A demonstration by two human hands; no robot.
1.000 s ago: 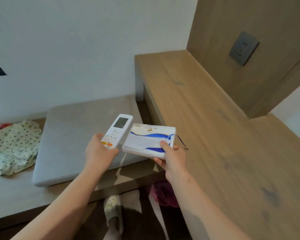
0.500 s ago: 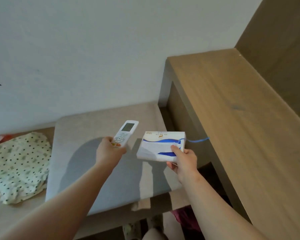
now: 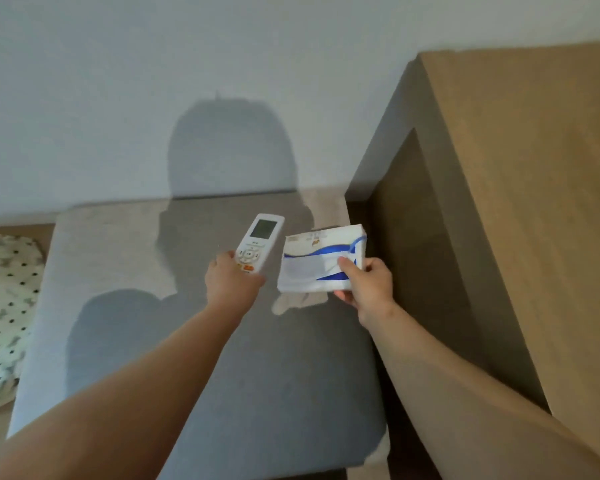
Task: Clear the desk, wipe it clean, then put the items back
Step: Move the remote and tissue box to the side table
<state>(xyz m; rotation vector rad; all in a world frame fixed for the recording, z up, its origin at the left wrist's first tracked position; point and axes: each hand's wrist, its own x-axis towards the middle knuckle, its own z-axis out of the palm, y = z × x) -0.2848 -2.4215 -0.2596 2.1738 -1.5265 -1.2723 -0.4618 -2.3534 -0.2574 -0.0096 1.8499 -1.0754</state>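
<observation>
**A:** What is the left hand (image 3: 231,282) doing?

**B:** It grasps a white remote control (image 3: 258,244) by its near end. The fingers are curled round it, close to the orange buttons. The screen end points away, toward the far wall (image 3: 118,98).

**A:** And the right hand (image 3: 366,284)?

**B:** It clutches a white-and-blue tissue pack (image 3: 317,263) by its near right corner. The thumb lies on top and the fingers are underneath.

**A:** Where are those 2 things?

**B:** Both are held in the air above the grey cushion (image 3: 118,271), side by side. The remote is on the left and the pack on the right, near each other but apart. The pack is just left of the wooden desk (image 3: 534,168), and in this view it sits against the desk's shaded side panel.

**A:** And the desk itself?

**B:** It fills the right side. Its top runs from the near right corner to the far wall.

**A:** Anything else?

**B:** A pale cloth with dark spots (image 3: 0,317) lies at the left edge, beside the cushion. The person's shadow falls across the cushion and up the wall.
</observation>
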